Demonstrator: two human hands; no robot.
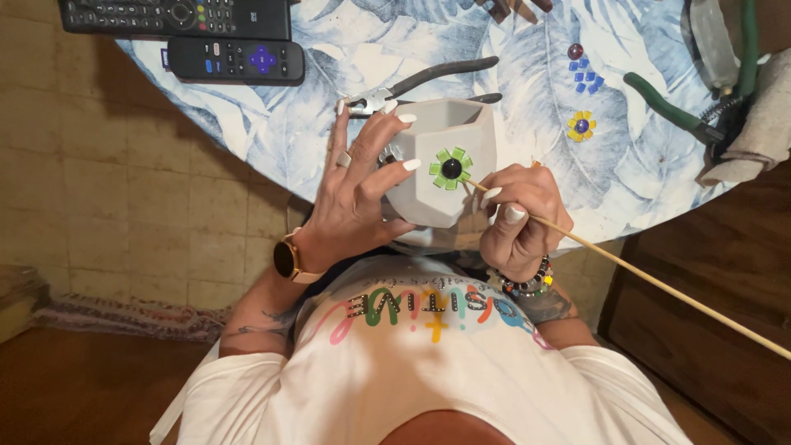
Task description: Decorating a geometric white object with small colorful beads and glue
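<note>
My left hand (356, 188) grips a white faceted pot (457, 136), tilted over the near edge of the round table (371, 49). A green glass-tile flower with a black bead centre (451, 169) sits on the pot's facing side. My right hand (519, 216) pinches a long thin wooden stick (659, 282); its tip touches the flower's right edge, and the stick runs off to the lower right.
Black-handled pliers (428, 86) lie just behind the pot. Two remote controls (235, 59) rest at the table's far left. A blue tile flower (585, 76), a yellow one (581, 126) and green-handled nippers (671, 111) lie to the right, with a tiled floor below.
</note>
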